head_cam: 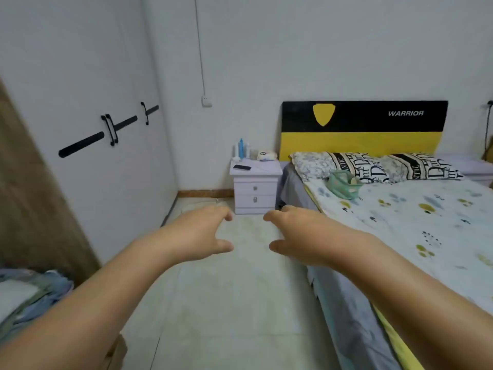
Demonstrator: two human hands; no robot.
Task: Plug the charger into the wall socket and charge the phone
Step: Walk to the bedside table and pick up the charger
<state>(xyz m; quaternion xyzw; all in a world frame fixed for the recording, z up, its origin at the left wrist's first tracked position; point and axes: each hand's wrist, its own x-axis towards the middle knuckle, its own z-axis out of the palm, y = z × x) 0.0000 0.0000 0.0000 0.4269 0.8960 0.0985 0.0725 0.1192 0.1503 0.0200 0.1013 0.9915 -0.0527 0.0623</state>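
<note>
A dark phone [242, 167] lies flat on the white nightstand [255, 188] beside the bed. Above it, on the far wall, sits a white wall socket [206, 100] with a thin cable running up from it. A white cable seems to lie on the nightstand top right of the phone; I cannot make out a charger for certain. My left hand [198, 232] and my right hand [296, 233] are stretched forward over the floor, well short of the nightstand. Both hold nothing, fingers loosely curled and apart.
A bed [400, 222] with a black and yellow headboard fills the right side. A white wardrobe [88, 145] lines the left wall. Bottles [241, 148] and a small white object stand at the back of the nightstand. Folded clothes [24, 297] lie at lower left. Pale tiled floor runs between.
</note>
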